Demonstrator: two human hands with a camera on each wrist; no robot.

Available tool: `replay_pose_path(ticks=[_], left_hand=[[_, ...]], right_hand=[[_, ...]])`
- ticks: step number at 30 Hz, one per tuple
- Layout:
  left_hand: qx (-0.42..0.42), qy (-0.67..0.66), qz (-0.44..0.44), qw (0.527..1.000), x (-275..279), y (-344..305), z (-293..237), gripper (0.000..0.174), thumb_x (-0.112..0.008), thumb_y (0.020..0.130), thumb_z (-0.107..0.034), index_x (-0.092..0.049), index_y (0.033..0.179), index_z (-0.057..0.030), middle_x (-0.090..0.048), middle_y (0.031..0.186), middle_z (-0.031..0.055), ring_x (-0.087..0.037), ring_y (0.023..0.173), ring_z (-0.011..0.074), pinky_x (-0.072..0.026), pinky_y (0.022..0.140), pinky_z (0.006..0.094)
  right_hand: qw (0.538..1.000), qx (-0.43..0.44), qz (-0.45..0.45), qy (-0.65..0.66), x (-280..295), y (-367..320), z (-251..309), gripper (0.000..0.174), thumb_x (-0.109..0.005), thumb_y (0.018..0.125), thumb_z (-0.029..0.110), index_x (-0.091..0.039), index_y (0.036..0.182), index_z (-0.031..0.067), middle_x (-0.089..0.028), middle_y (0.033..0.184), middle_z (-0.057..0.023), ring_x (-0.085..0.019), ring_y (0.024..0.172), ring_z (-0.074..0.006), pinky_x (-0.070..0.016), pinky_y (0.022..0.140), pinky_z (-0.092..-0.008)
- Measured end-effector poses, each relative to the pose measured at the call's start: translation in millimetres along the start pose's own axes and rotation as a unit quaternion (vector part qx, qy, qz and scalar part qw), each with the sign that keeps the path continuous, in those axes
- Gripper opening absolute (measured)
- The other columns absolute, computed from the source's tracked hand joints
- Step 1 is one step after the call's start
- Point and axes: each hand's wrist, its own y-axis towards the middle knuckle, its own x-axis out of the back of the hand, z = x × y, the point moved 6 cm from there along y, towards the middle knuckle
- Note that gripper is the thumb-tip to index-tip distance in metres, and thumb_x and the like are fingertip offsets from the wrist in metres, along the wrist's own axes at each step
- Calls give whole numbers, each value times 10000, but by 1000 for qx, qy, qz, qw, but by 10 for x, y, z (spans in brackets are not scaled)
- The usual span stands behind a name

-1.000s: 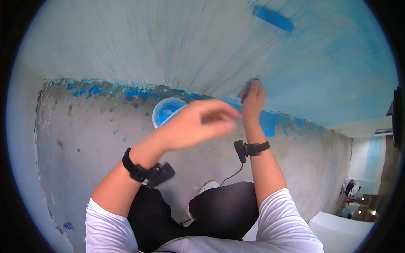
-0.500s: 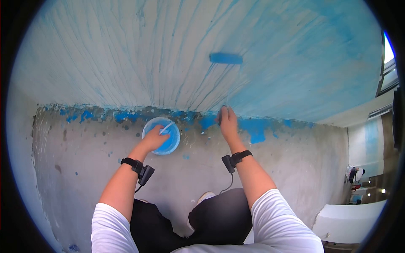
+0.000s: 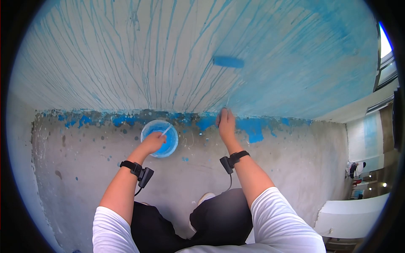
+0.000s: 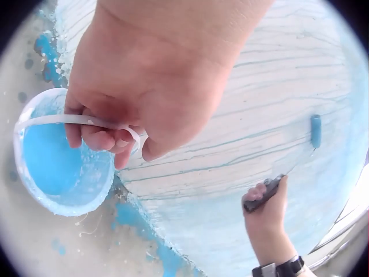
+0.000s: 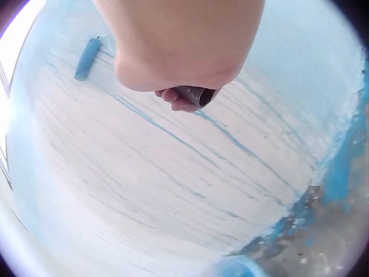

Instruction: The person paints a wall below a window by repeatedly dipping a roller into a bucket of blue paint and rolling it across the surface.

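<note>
In the head view my left hand (image 3: 154, 142) is at the white paint bucket (image 3: 174, 142), which holds blue paint. Its fingers curl round the bucket's thin white handle (image 4: 49, 119), as the left wrist view shows. My right hand (image 3: 228, 125) grips the dark handle (image 4: 262, 199) of a paint roller. Blue paint covers the roller's sleeve (image 3: 228, 62), which lies over the wall, farther out than the hand. From the right wrist view, the end of the grip (image 5: 199, 95) shows below the palm, with most of it hidden by the hand.
The pale wall (image 3: 118, 55) has blue drips running down it and a broader blue wash on the right. Blue splashes (image 3: 253, 130) mark the grey floor (image 3: 97, 168) along the wall's foot. A white curved object (image 3: 354, 217) stands at lower right; another person (image 3: 357, 169) is far off.
My left hand has gone from in front of the right forearm to the bucket and taken its handle. The roller has come down and left in view, still in my right hand.
</note>
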Motion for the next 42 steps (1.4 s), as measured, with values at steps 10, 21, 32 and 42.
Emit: replay_pose_path(ticks=[10,21,32,42], left_hand=[[70,-142,-44,986,34,46,44,323,-559,859,-319,-651,852,-11,-622,756,90,-578,709,187,-443,661,328],[86,-152,-36,984,58,-38,-45,348,-567,847,-349,-633,855,-7,-613,752,75,-578,712,181,-443,666,315],[68,-130,-42,988,49,-32,-31,381,-574,837,-357,-641,892,14,-622,774,89,-584,727,193,-443,665,328],[68,-129,-39,989,41,-34,-81,372,-580,835,-347,-645,906,13,-623,781,90,-586,731,187,-447,671,321]], right_hand=[[999,22,-20,31,-59,76,544,321,-470,989,290,-489,798,32,-453,577,-17,-400,492,-117,-341,477,-308],[965,35,-73,-247,681,-48,-409,335,-485,970,311,-572,924,-9,-548,629,-150,-522,545,-282,-386,533,-404],[953,-42,-62,-294,983,-265,-696,353,-487,963,317,-592,1014,-15,-603,691,-177,-573,616,-330,-424,578,-413],[981,50,-42,-181,314,144,199,292,-482,967,273,-563,955,-7,-509,616,-66,-483,534,-175,-388,508,-333]])
